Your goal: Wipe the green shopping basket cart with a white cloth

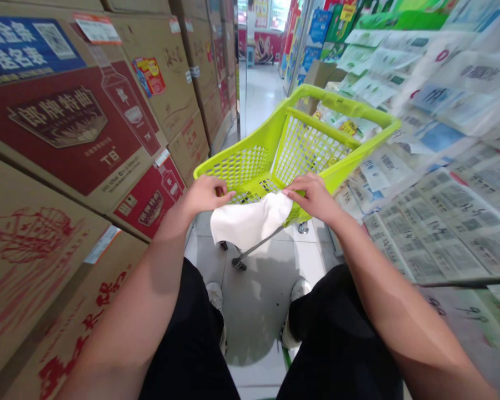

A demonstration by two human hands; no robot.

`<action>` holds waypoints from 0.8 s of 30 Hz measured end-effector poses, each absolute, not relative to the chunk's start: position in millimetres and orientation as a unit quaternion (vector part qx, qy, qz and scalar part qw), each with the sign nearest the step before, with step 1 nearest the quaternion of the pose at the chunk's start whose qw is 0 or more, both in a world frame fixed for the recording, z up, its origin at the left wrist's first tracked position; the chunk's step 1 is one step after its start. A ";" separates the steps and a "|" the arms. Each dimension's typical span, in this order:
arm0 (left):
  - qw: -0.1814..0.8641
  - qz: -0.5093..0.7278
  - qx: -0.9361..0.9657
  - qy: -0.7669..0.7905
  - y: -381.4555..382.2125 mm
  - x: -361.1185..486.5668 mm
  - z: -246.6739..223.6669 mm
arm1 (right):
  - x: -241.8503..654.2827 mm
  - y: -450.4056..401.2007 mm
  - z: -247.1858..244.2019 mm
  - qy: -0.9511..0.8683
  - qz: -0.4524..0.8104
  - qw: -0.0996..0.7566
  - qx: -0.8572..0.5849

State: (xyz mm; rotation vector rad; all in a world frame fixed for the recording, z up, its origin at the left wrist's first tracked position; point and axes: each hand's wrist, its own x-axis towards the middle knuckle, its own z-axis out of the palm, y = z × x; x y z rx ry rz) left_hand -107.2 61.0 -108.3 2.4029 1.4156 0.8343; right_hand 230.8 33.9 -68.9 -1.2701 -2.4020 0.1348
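A white cloth hangs spread between my two hands, in front of the near end of a lime-green shopping cart. My left hand pinches its left upper edge, close to the cart's left corner. The right upper corner is held by my right hand, thumb and fingers closed on it beside the cart's lower right side. The cart's perforated basket looks tilted, and part of its near end is hidden behind the cloth and hands. Below the cloth, a grey leg with a caster shows.
Stacked cardboard cartons line the left side. Shelves of plastic-wrapped white packs rise close on the right. My shoes stand on the grey tiled floor. A narrow aisle runs ahead, with a blue stool far off.
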 end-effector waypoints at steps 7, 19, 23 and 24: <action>0.208 0.282 0.828 0.439 42.2 -110.1 -98.0 | 203.0 28.6 -66.1 -0.855 0.049 0.272 -0.439; 0.061 0.252 0.813 0.521 53.5 -114.6 -107.3 | 237.8 34.2 -52.0 -0.762 -0.154 0.331 -0.535; 0.023 0.268 0.813 0.516 51.3 -100.9 -106.3 | 197.0 16.9 -55.9 -0.843 -0.104 0.221 -0.480; 0.015 0.274 0.814 0.512 50.0 -96.4 -105.3 | 188.2 13.9 -57.6 -0.850 -0.099 0.193 -0.480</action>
